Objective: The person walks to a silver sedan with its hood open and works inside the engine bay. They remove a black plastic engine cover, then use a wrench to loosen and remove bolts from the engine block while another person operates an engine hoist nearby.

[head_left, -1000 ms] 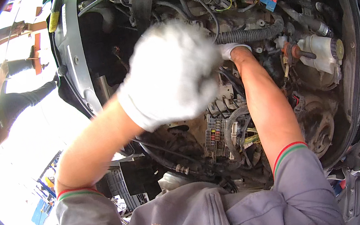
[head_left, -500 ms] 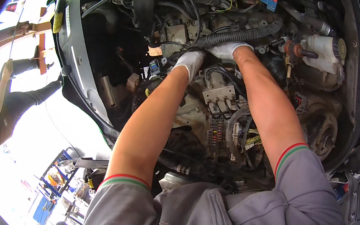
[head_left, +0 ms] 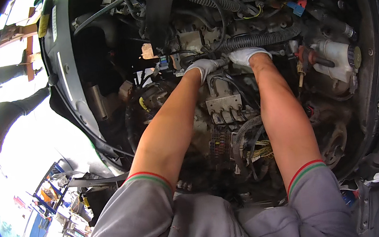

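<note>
Both my hands wear white gloves and reach deep into a car's engine bay. My left hand [head_left: 205,68] is closed around something slim and greyish that I cannot make out, just below a thick black corrugated hose [head_left: 258,39]. To its right, my right hand [head_left: 249,55] lies back upward under the same hose, its fingertips hidden. Nearer to me, between my forearms, sits a metal block [head_left: 225,104] with several thin dark lines running from it. Dark cables curve over the space behind it.
A fuse box [head_left: 220,144] and loose wiring lie close to my body. To the right stand a translucent reservoir [head_left: 332,67] and a reddish hose fitting [head_left: 305,56]. A blue connector [head_left: 297,8] hangs at the far right. Another person [head_left: 8,105] is beyond the left body edge.
The view has shifted slightly, so the engine bay's left side sits farther left. My hands are a little farther right against the engine, and more of my left glove's fingers shows.
</note>
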`<state>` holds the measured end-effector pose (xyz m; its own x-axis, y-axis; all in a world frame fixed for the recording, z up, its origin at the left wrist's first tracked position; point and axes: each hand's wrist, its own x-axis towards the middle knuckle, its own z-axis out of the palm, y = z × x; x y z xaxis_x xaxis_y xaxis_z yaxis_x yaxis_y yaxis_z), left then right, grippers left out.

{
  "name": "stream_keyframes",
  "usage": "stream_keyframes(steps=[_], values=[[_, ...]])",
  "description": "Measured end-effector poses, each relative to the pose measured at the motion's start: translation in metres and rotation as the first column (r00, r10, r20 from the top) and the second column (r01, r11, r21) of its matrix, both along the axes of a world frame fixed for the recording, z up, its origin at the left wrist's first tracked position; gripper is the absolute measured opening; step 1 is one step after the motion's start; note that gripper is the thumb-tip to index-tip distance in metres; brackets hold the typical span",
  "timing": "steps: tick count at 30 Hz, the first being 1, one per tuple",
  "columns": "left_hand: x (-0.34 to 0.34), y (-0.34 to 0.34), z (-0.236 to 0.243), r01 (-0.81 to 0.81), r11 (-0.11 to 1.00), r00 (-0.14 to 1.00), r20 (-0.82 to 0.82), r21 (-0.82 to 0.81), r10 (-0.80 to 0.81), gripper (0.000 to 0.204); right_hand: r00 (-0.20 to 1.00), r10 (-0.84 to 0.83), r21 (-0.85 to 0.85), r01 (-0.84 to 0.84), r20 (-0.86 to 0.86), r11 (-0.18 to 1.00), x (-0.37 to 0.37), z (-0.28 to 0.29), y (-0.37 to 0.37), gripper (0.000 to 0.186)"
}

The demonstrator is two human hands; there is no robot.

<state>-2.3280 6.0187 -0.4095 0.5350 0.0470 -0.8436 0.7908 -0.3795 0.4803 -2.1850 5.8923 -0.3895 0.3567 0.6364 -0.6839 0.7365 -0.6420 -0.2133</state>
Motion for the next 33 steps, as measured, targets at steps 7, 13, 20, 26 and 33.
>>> stream_keyframes(steps=[7,13,20,26,33], values=[[0.009,0.019,-0.002,0.369,0.796,0.893,0.054,0.479,-0.447,0.035,0.996,-0.047,-0.119,0.039,-0.069,0.992,-0.003,0.013,0.016,0.043],[-0.007,0.022,-0.016,-0.094,0.932,0.662,0.721,0.351,-0.205,0.027,0.996,0.018,-0.163,-0.033,-0.093,0.986,-0.003,0.021,0.027,0.038],[0.021,0.010,-0.043,0.584,0.650,0.602,0.278,0.485,-0.749,0.034,0.998,0.055,-0.116,-0.054,0.007,0.992,-0.004,0.006,0.015,0.038],[0.034,-0.014,-0.050,0.553,0.653,0.622,0.264,0.518,-0.737,0.042,0.999,-0.023,-0.216,0.028,0.024,0.976,0.000,0.009,0.012,0.041],[0.044,-0.006,-0.037,0.406,0.892,0.787,0.419,0.200,-0.452,0.046,0.998,-0.022,-0.391,-0.004,-0.063,0.920,-0.007,0.044,0.032,0.043]])
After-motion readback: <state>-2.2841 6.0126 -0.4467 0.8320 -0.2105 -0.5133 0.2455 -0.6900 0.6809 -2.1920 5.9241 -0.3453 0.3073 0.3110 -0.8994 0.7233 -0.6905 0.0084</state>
